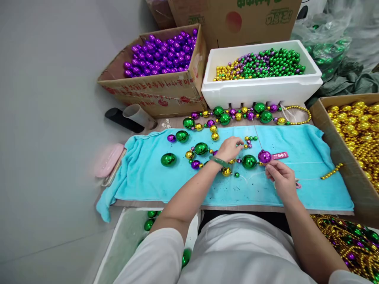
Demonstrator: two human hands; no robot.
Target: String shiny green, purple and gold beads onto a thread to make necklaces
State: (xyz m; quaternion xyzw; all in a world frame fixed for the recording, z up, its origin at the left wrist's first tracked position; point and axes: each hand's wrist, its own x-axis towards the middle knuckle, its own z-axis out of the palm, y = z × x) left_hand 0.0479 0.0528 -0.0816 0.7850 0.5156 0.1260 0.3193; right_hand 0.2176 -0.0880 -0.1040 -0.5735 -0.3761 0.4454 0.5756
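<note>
On a turquoise towel [177, 185], a partly strung strand includes a large green bead [249, 161] and a gold bead [226, 171]. My right hand [281, 177] has thumb and forefinger pinched at the lower edge of a shiny purple bead [264, 156], from which a thin line rises. My left hand [231, 148], wearing a green bangle [219, 161], reaches over the strand. Its fingers are slightly curled and apart, beside a small cluster of green, purple and gold beads [249, 144]. Whether its fingertips touch a bead is unclear. A pink tag [280, 156] lies behind the purple bead.
Behind the towel stand a carton of purple beads [160, 86] and a white foam box [257, 88] of small beads. A finished-looking strand [237, 116] lies before them. At right is a carton of gold beads [334, 130]. A pink case [111, 159] sits left.
</note>
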